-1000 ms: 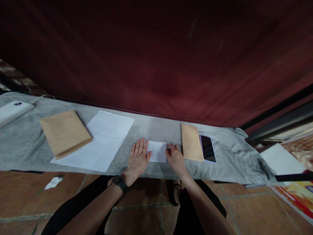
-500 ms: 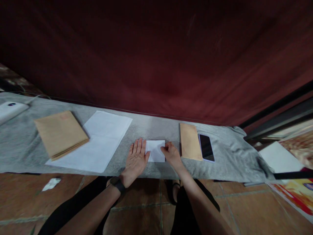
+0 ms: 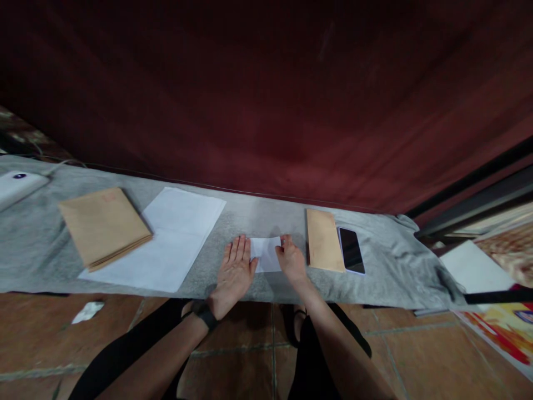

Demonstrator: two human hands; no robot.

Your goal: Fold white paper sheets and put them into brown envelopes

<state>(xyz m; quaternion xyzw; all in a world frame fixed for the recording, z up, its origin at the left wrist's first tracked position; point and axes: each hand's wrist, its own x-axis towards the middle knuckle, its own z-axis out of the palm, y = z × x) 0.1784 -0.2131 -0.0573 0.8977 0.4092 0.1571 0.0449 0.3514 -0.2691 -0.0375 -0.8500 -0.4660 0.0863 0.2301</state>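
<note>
A small white sheet of paper [image 3: 266, 254] lies between my two hands on the grey cloth. My left hand [image 3: 236, 266] rests flat with its fingers stretched out, covering the paper's left edge. At the right edge, my right hand [image 3: 291, 260] pinches the paper between thumb and curled fingers, and that side looks slightly raised. To the right of this hand lies a brown envelope [image 3: 325, 240], with a phone [image 3: 352, 251] beside it.
A stack of brown envelopes [image 3: 106, 225] sits on large white sheets [image 3: 179, 236] at the left. Farther left is a white device [image 3: 19, 188] with a cable. A dark red panel [image 3: 266, 111] rises behind the cloth-covered surface [image 3: 258, 214]. Scrap paper [image 3: 87, 312] lies on the tiled floor.
My right hand has lifted the paper's right edge a little. My left hand has shifted slightly to the right. The envelopes and the phone have stayed put.
</note>
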